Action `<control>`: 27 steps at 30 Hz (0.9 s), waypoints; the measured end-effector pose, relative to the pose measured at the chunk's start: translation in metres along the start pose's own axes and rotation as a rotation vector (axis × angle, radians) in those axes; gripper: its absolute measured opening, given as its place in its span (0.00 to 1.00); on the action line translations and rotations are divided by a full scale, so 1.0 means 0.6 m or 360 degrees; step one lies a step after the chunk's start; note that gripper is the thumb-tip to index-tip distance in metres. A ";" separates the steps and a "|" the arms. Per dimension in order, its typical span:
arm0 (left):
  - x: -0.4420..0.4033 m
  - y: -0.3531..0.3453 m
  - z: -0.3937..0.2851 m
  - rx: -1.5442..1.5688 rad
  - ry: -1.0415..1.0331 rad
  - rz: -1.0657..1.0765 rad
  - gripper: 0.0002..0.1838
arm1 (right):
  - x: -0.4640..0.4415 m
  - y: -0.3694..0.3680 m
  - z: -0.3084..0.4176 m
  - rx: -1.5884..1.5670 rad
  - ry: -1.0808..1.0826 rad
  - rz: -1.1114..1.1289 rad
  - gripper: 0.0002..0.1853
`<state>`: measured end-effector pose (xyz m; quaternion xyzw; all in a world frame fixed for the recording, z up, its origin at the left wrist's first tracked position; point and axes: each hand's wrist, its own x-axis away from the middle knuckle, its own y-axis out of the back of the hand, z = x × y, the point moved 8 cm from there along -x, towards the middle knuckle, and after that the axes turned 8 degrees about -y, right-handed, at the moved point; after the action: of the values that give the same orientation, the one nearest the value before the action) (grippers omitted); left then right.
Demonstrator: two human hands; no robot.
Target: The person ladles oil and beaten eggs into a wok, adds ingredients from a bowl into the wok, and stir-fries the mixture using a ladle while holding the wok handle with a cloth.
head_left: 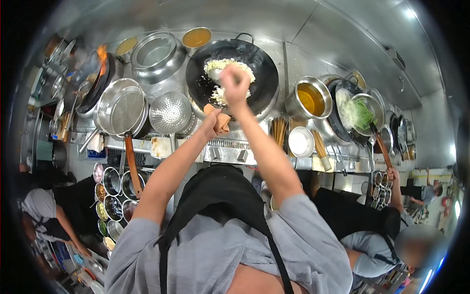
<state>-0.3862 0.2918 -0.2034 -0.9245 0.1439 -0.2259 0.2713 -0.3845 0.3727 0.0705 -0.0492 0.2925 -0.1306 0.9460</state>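
Observation:
A large black wok (264, 73) stands on the stove in front of me, with pale chopped food (219, 97) in it. My left hand (213, 122) is closed round an orange cloth (223, 123) at the wok's near rim. Over the middle of the wok, my right hand (235, 84) is closed and blurred by motion. It holds a metal ladle (214, 74), whose bowl touches the food; most of the handle is hidden by the hand.
Left are a perforated skimmer (170, 112), a strainer (121, 110) and a flaming wok (100, 88). Right are a pot of amber liquid (311, 100), a white bowl (301, 142) and a co-worker's hand (392, 173) holding a strainer of greens (363, 112).

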 end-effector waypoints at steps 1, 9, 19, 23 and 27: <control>0.011 0.007 0.037 0.0171 0.0582 -0.0277 0.14 | -0.039 0.028 0.004 -0.0026 -0.0040 -0.0067 0.12; 0.024 -0.027 0.061 0.0341 0.0560 -0.0076 0.08 | -0.084 0.192 0.019 -0.0195 -0.0205 -0.0437 0.18; 0.103 0.039 0.110 0.0387 0.0434 0.0151 0.29 | -0.021 0.086 0.085 0.0139 0.0282 -0.0089 0.11; 0.247 -0.047 0.041 0.0411 0.0827 -0.0384 0.26 | -0.066 0.094 0.108 0.0138 0.0041 -0.0237 0.13; 0.185 -0.097 -0.049 0.0429 0.0735 0.0102 0.22 | -0.144 0.072 0.066 0.0067 -0.0367 -0.0263 0.18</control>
<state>-0.2975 0.2832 -0.1108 -0.7990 0.1998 -0.4391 0.3589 -0.4216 0.4387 0.1425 -0.0680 0.1740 -0.2077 0.9602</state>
